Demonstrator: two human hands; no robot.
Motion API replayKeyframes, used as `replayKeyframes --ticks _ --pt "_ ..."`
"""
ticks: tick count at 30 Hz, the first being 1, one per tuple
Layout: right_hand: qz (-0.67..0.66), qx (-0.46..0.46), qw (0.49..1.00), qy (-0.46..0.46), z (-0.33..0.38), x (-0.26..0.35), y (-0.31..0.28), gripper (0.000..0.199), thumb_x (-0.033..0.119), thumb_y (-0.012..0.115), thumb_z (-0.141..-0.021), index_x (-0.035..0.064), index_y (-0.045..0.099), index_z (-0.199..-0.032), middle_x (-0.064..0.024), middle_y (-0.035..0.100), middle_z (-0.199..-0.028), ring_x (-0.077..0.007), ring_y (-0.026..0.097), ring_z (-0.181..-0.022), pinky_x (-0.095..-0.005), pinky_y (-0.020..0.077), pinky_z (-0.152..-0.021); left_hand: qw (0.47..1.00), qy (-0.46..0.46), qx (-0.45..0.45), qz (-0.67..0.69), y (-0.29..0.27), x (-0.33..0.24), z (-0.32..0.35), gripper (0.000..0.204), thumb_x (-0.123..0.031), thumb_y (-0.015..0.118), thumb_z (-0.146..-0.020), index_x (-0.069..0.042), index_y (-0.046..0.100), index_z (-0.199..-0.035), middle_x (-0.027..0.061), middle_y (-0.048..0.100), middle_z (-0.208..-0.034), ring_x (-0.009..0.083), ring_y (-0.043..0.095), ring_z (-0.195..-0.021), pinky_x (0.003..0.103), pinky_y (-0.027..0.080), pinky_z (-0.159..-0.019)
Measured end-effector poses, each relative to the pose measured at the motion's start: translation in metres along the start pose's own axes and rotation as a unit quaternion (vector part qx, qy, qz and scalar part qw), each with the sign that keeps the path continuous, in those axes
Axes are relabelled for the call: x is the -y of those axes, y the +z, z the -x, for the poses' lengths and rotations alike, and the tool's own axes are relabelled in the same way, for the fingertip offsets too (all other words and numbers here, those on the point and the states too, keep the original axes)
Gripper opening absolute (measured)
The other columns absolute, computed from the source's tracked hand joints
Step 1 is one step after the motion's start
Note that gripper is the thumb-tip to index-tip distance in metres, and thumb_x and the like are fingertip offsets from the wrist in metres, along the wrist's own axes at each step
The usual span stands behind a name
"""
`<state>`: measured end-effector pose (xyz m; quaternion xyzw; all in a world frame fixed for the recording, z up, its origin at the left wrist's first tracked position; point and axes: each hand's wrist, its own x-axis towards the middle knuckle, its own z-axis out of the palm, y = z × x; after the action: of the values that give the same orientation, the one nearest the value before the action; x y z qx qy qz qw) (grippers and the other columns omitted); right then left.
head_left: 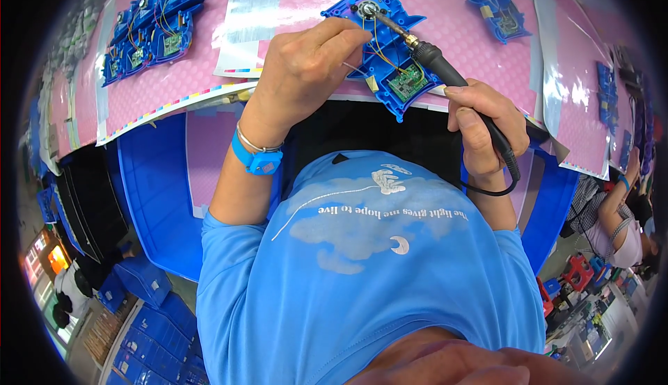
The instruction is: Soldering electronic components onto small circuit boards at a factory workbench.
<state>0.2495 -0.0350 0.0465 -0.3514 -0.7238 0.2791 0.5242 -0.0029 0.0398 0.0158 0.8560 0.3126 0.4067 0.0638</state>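
Note:
My right hand (489,122) is wrapped round the black handle of a soldering iron (445,67). Its metal tip reaches a round silver part (367,10) at the far end of a blue plastic housing (402,21). My left hand (306,68) is closed in a pinch beside that housing, with a thin pale wire (353,68) showing under the fingers; the pinch itself is partly hidden. Thin yellow and dark wires (380,52) run from the round part to a green circuit board (407,82) in the housing's near end. A blue strap circles my left wrist.
Several similar blue housings (154,26) lie at the far left, and others (506,21) at the right. Pink patterned sheeting (292,2) covers the table. Blue bins (156,197) stand below its near edge. Another person's arm (616,200) shows at the far right.

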Motion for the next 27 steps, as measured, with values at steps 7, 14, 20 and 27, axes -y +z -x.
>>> replayKeyframes --ticks 7,14,20,27 --pt "-0.011 -0.050 0.999 0.016 0.000 0.000 -0.003 0.020 0.002 0.065 -0.084 -0.0073 0.072 -0.101 -0.0101 0.063 -0.064 -0.0158 0.060 -0.054 -0.0274 0.0435 -0.050 0.992 -0.053 0.015 0.110 -0.021 -0.020 0.012 0.021 -0.001 0.081 -0.077 -0.005 0.074 -0.096 0.0078 0.074 -0.092 0.0231 0.073 -0.074 0.030 0.058 -0.061" --pt "-0.028 -0.104 0.994 0.037 0.003 -0.002 -0.009 0.021 0.001 0.062 -0.085 -0.0077 0.073 -0.101 -0.0120 0.068 -0.077 -0.0134 0.061 -0.060 -0.0256 0.0463 -0.055 0.993 -0.055 0.090 0.045 -0.016 -0.021 0.012 0.038 0.000 0.074 -0.079 -0.006 0.067 -0.115 0.0086 0.069 -0.114 0.0273 0.073 -0.081 0.034 0.059 -0.065" --pt "-0.042 -0.096 0.994 0.021 0.009 0.009 -0.019 0.026 0.001 0.055 -0.092 -0.0139 0.067 -0.110 -0.0147 0.061 -0.077 -0.0157 0.054 -0.064 -0.0272 0.0417 -0.059 0.985 -0.022 0.127 -0.116 -0.048 0.028 -0.001 0.028 0.006 0.066 -0.081 -0.006 0.066 -0.106 0.0067 0.067 -0.102 0.0285 0.070 -0.075 0.037 0.056 -0.062" --pt "-0.068 -0.100 0.993 0.018 0.010 0.007 -0.011 0.026 0.003 0.056 -0.093 -0.0133 0.067 -0.111 -0.0126 0.061 -0.076 -0.0143 0.053 -0.063 -0.0266 0.0407 -0.058 0.959 -0.013 0.163 -0.231 -0.145 0.119 0.011 0.025 0.004 0.067 -0.082 -0.010 0.065 -0.103 0.0090 0.067 -0.097 0.0355 0.067 -0.078 0.043 0.054 -0.067"
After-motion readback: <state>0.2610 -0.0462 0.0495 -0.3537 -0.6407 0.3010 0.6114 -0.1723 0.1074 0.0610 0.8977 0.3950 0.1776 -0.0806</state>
